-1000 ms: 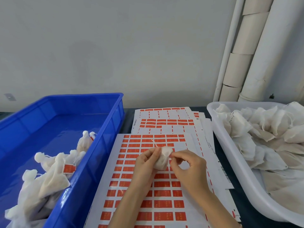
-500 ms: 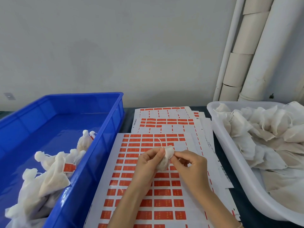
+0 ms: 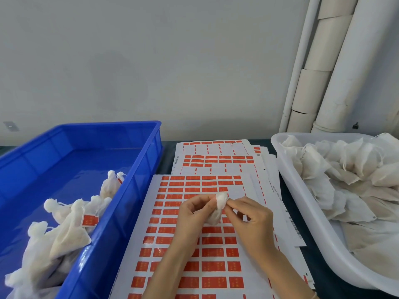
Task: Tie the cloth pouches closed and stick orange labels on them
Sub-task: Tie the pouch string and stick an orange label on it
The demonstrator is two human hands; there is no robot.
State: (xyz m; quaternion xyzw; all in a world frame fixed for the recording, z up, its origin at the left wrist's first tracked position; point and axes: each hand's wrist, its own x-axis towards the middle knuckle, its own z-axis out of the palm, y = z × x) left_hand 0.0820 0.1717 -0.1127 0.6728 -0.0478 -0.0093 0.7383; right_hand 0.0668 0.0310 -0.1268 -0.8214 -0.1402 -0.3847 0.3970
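Head view: left hand (image 3: 194, 211) and right hand (image 3: 251, 222) both pinch a pouch (image 3: 218, 209) above the label sheet (image 3: 172, 190) at 6 o'clock; blue bin (image 3: 129, 201) at 9, white tub (image 3: 295, 190) at 3.

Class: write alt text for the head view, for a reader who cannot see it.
The left hand and right hand pinch a small white pouch over a sheet of orange labels. A blue crate at left holds tied pouches; a white tub at right holds loose pouches.

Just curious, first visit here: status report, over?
Left hand and right hand pinch one cloth pouch over label sheet. No label seen on it. Nothing blocking.
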